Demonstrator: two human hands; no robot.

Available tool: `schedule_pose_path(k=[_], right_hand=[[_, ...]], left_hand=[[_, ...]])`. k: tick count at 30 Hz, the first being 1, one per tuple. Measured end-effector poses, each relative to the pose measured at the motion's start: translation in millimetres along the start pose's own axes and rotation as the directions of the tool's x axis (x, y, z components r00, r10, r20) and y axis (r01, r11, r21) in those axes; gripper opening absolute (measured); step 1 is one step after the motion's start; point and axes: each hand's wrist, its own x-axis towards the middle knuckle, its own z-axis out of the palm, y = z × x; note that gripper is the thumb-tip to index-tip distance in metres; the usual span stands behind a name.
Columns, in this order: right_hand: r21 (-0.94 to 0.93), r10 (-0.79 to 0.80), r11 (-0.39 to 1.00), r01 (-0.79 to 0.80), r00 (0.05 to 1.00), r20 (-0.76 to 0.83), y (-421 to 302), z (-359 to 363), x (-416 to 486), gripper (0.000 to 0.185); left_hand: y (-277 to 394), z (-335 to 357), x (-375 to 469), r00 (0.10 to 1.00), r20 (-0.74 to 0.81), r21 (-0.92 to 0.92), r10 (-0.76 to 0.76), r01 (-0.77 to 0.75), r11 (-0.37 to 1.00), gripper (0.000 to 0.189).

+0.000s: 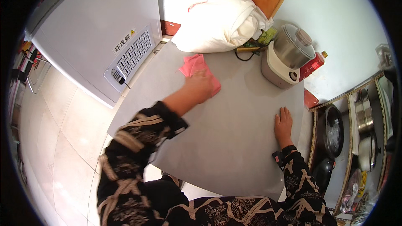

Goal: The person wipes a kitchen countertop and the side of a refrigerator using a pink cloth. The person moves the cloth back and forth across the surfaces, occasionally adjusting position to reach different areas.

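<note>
My left hand (pixel 200 84) presses down on a folded pink cloth (pixel 216 85) that lies on the grey tabletop (pixel 232 138), towards its far left part. Motion blurs the fingers, so their exact hold on the cloth is unclear. Near the table's right edge, my right hand (pixel 283 125) rests flat with nothing in it. A small dark object (pixel 277 158) is beside the right wrist. Behind the cloth stands a full white bag (pixel 216 22) with red print.
An electric cooking appliance (pixel 279 69) with a steel bowl and lid stands at the back right, a red bottle (pixel 314 64) behind it. Right of the table, a metal shelf (pixel 348 125) holds pots and pans. A large white appliance (pixel 94 37) stands at the left.
</note>
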Motion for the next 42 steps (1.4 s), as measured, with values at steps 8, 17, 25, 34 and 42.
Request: schedule_pose_path(k=[8, 17, 25, 34, 42], right_hand=[[0.059, 0.008, 0.998, -0.006, 0.999, -0.033, -2, -4, -2, 0.049], [0.038, 0.022, 0.999, -0.022, 1.0, -0.02, -2, -4, 0, 0.05], [0.047, 0.009, 0.999, -0.009, 1.0, 0.0, -3, -5, -2, 0.05], [0.088, -0.003, 0.996, 0.003, 1.0, -0.005, 1, -3, 1, 0.048], [0.052, -0.006, 0.999, 0.006, 1.0, -0.002, 6, 0, 2, 0.048]], left_hand=[[7, 48, 48, 0.845, -0.095, -0.257, -0.527, 0.491, 0.833, 0.084], [-126, 64, 18, 0.773, -0.046, -0.283, -0.633, 0.598, 0.75, 0.093], [2, 39, 19, 0.995, 0.023, -0.411, -0.099, 0.1, 0.906, 0.072], [-60, 49, 25, 0.828, -0.279, -0.19, -0.486, 0.448, 0.874, 0.054], [-147, 41, 33, 0.711, -0.094, -0.112, -0.697, 0.688, 0.717, 0.091]])
